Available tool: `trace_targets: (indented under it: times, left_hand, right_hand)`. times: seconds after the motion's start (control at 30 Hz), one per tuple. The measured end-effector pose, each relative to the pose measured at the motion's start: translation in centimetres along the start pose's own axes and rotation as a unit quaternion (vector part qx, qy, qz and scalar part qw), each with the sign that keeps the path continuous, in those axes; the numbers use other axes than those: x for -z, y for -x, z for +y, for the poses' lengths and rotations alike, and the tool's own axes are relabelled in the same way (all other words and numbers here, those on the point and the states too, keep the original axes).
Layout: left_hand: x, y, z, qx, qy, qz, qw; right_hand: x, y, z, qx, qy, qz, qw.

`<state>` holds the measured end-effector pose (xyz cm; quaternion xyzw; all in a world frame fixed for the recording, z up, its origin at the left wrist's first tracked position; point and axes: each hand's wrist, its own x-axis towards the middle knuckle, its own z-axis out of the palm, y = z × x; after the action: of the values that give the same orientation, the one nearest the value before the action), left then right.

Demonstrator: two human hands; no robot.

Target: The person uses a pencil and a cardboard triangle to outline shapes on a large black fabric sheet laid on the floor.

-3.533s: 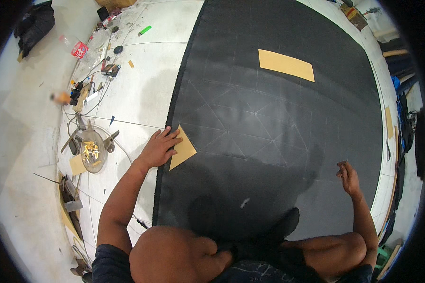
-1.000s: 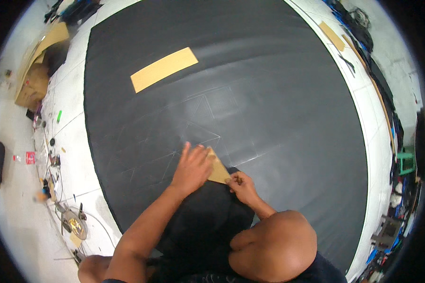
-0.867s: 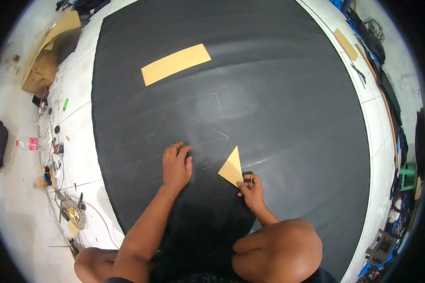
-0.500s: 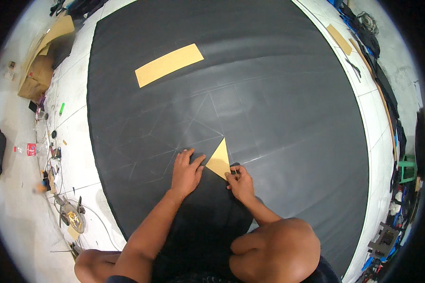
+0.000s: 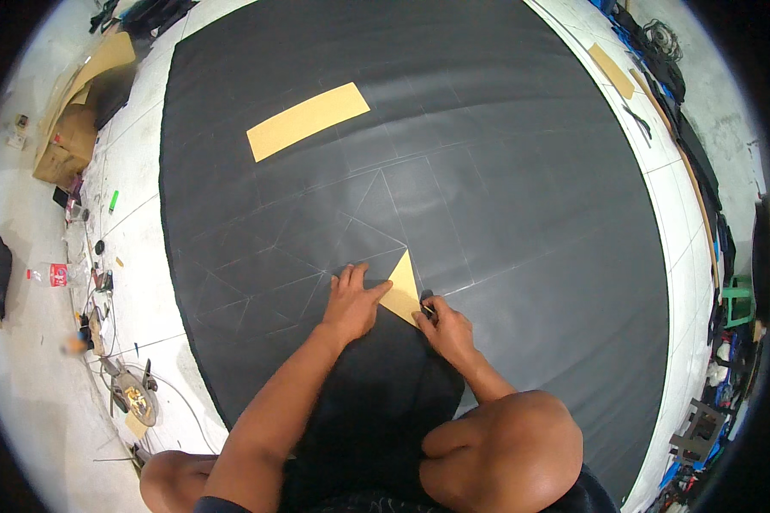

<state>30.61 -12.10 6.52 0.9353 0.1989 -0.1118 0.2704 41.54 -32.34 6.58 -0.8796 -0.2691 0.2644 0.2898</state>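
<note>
A yellow triangular template (image 5: 405,295) lies flat on a large black sheet (image 5: 556,214). My left hand (image 5: 353,303) rests with fingers spread on the sheet, its thumb pressing the triangle's left edge. At the lower right corner of the triangle is my right hand (image 5: 447,329), fingers curled and closed around something small and thin that I cannot make out. Pale lines forming triangles and long strips are drawn on the sheet above and left of the hands. Farther off, a long, slightly curved yellow template (image 5: 308,122) lies on the same sheet.
White tiled floor (image 5: 137,282) borders the sheet. Along the left are a cardboard box (image 5: 67,145), a plastic bottle (image 5: 53,274), a green lighter-like stick (image 5: 113,202) and an oval tray (image 5: 137,400). On the right stand a green stool (image 5: 737,305) and another yellow strip (image 5: 612,70).
My left hand has slid right and slightly up, so its thumb now lies on the triangle. My right hand has shifted slightly right and stays at the triangle's lower corner.
</note>
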Motion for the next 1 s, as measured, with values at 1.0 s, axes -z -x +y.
trace_targets:
  times: [1.0]
  left_hand:
    - [14.8,-0.3,-14.6,0.059,-0.041,0.231,0.97]
  right_hand:
    - [-1.9,6.9,1.1,0.258,0.008,-0.069,0.964]
